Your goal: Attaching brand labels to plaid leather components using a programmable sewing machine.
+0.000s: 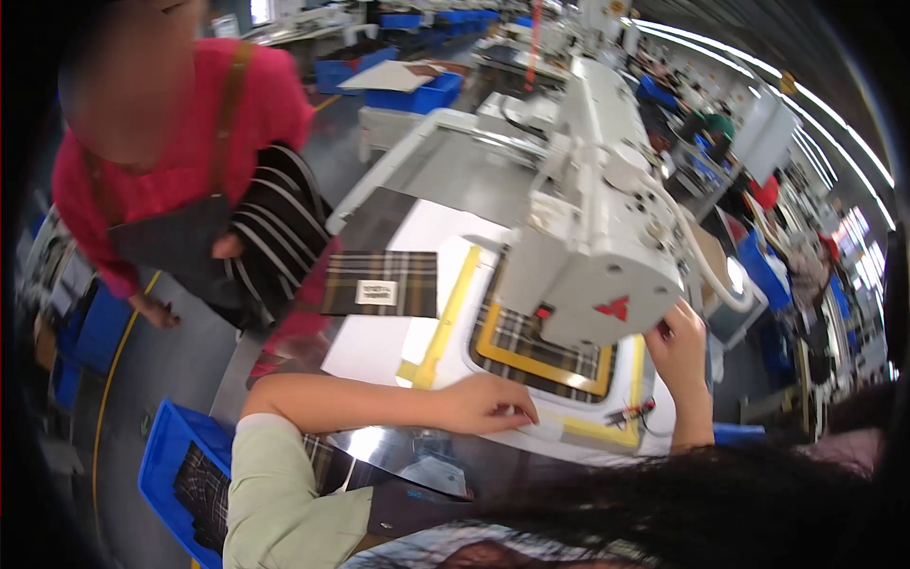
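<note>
My left hand rests at the near edge of a white template plate, its fingers curled in; what they hold, if anything, cannot be made out. My right hand is raised against the right side of the white sewing machine head, its fingertips partly hidden by it. Under the head lies plaid fabric, framed by a yellow-edged clamp. A plaid piece with a pale label lies flat left of the clamp. A small red-and-black tool sits at the near right corner.
At the left stands a co-worker in a pink top and dark apron, with striped dark cloth over one arm. A blue bin of plaid pieces is by my left elbow. Dark hair covers the lower right. A white hose curves beside the machine.
</note>
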